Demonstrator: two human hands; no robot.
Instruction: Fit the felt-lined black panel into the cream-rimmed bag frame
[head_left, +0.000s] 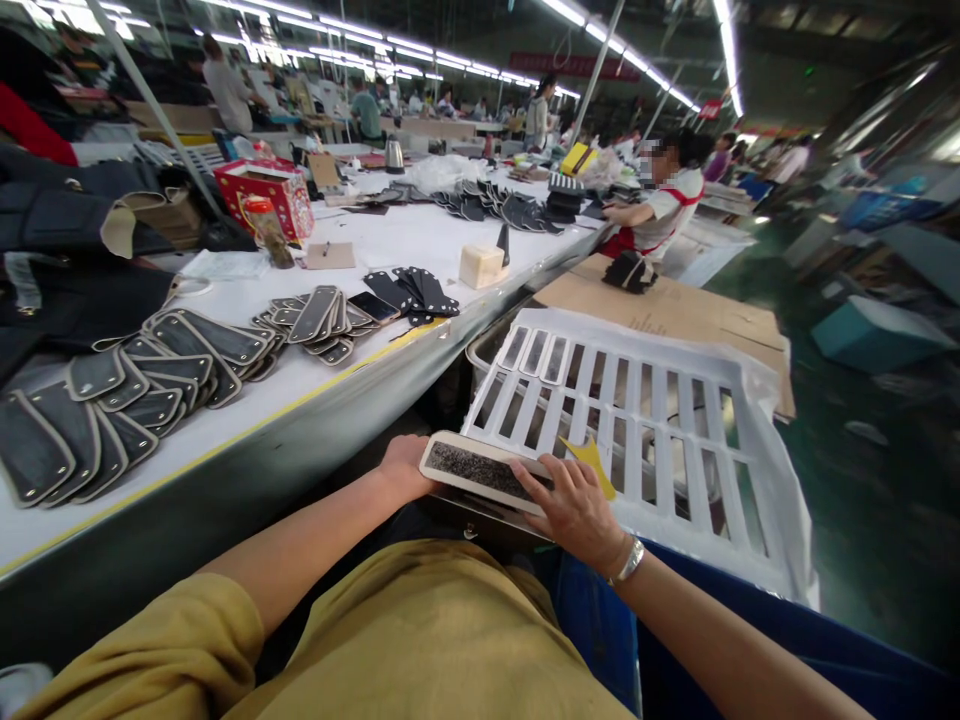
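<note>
An oblong flat piece (pixel 480 470) with a pale rim and a dark speckled middle is held level in front of my body. My left hand (pixel 406 466) grips its left end, fingers mostly hidden beneath it. Over the right end bend the fingers of my right hand (pixel 574 505), closed on the piece; a silver bracelet is on that wrist. Just beyond lies a white slotted rack (pixel 600 405), with several dark oblong pieces (pixel 534 353) at its far left corner. A yellow scrap (pixel 592 462) sits on the rack beside my right hand.
Along the left runs a long white table (pixel 360 390) bearing overlapping dark pale-edged straps (pixel 180 360), a phone (pixel 375 307), a cream block (pixel 481 266) and a red box (pixel 266 195). Cardboard (pixel 675 310) lies beyond the rack. A co-worker (pixel 660 210) sits at the table's far right side.
</note>
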